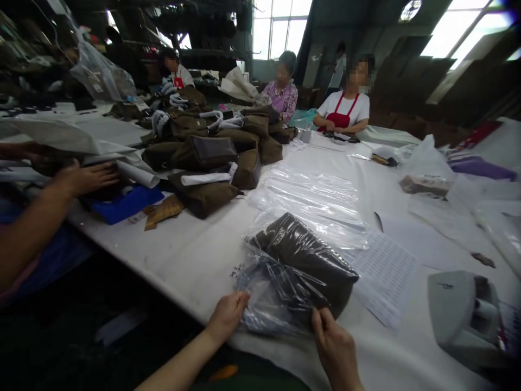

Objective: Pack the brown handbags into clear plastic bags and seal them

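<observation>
now, left hand (231, 315) and right hand (332, 339) pinch a clear bag (266, 304) holding a dark handbag (305, 252).

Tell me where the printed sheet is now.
In the head view, the printed sheet lies right of centre on the white table, just right of the dark bag in clear plastic and farther off than the right hand.

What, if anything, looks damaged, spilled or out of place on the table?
Nothing looks plainly damaged or spilled. One small dark scrap lies loose beyond the gray device, away from the heaped brown bags, so it seems stray. The clear plastic gripped by the left hand and right hand merely looks crinkled.
</observation>
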The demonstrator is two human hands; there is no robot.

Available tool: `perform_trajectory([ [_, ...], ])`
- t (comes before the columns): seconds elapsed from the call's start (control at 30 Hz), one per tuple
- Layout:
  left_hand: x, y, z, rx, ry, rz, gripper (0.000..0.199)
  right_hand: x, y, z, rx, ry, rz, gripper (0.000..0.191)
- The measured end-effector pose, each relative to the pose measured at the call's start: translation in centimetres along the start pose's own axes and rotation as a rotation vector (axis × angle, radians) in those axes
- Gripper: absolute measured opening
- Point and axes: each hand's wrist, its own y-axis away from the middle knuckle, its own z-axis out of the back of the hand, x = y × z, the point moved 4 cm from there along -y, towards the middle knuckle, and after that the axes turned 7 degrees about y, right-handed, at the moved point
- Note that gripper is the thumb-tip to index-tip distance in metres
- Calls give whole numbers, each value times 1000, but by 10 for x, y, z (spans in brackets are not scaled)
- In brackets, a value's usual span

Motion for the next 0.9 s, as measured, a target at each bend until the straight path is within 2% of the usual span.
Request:
perform_trajectory([
  [0.03,-8,2,6,-66,-4,-51,37,1,0,-2,2,7,9,48],
  [0.1,-39,5,12,-151,-20,-318,27,2,-2,-3,-10,8,15,48],
  [0.17,-74,5,-1,-62,-99,-653,31,2,-3,-1,-17,-21,2,47],
  [0.2,-85,3,-14,15,-159,-760,38,2,-4,-1,-12,-52,8,45],
  [0.27,-90,-10,-44,94,-281,-806,55,0,-2,-1,-3,-140,-2,40],
  [0.37,-70,-32,-80,67,-367,-745,67,-13,9,-4,-64,-351,-94,31],
  [0.47,-50,-38,-95,76,-373,-767,68,-40,25,-10,-133,-568,-262,42],
  [0.53,-46,-37,-93,64,-349,-777,62,-70,35,-10,-165,-664,-422,41],
  [0.6,-46,-37,-90,35,-327,-768,56,-112,42,1,-264,-727,-584,38],
  [0.7,-45,-45,-89,-26,-291,-763,57,-196,49,40,-511,-728,-775,37],
  [0.77,-44,-49,-92,-55,-250,-774,59,-252,50,71,-642,-682,-849,41],
  [0.83,-43,-51,-94,-77,-215,-780,61,-298,44,93,-683,-658,-884,46],
  [0.9,-43,-51,-94,-94,-198,-780,62,-331,32,100,-632,-679,-916,50],
])
